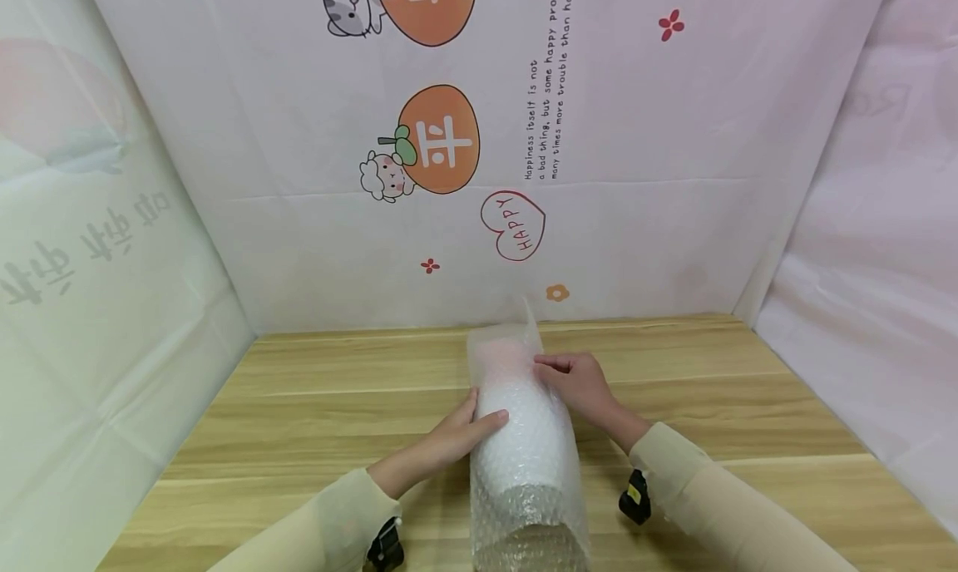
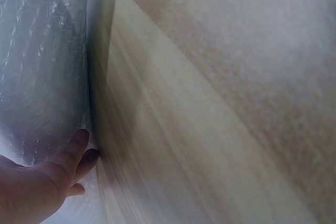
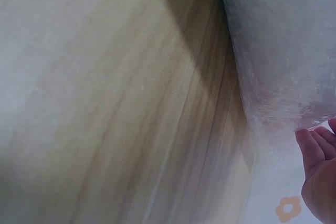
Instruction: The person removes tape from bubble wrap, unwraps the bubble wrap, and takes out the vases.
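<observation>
One bubble-wrapped bundle (image 1: 524,439) points lengthwise away, left hand (image 1: 456,433) straight-fingered at its left, right hand (image 1: 580,381) pinching its far-right edge.

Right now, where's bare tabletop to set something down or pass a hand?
On the wooden tabletop: left, between the left sheet, left sleeve and bubble-wrapped bundle; right, between that bundle, right sleeve and right sheet. Crowded: the middle, where the left hand touches the bundle and the right hand pinches its edge. Far end's tight by the printed backdrop.
</observation>
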A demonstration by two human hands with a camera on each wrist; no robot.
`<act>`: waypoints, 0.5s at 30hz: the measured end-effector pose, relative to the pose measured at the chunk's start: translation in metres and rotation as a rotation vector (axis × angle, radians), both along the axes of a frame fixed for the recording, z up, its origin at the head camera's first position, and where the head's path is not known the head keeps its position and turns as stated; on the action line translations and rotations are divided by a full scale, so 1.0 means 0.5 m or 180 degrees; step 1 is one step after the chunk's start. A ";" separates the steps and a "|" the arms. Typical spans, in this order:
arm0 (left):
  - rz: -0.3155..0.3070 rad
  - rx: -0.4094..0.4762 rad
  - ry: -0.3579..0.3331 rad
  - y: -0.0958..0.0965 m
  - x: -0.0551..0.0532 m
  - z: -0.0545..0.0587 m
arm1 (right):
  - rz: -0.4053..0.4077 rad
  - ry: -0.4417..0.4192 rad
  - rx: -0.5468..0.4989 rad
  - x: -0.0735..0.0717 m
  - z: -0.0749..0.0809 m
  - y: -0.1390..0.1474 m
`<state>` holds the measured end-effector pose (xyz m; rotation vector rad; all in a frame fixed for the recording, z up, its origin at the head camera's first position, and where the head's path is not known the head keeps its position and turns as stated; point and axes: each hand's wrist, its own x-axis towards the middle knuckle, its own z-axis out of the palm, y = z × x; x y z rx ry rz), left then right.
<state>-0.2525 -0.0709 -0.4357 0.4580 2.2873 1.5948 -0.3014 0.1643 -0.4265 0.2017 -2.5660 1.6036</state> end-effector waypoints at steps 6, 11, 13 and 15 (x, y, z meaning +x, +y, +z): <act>-0.0001 0.0020 -0.0008 0.002 0.001 0.002 | 0.0043 0.0235 0.0141 -0.001 -0.005 0.000; -0.0016 0.0062 -0.0028 0.002 0.003 0.004 | 0.0084 0.0353 0.0154 0.000 -0.004 0.000; -0.0018 0.0062 -0.0034 0.002 0.003 0.005 | 0.0099 0.0382 0.0142 0.000 -0.003 0.001; -0.0020 0.0058 -0.0033 0.003 0.004 0.006 | 0.0117 0.0398 0.0125 0.000 -0.002 0.002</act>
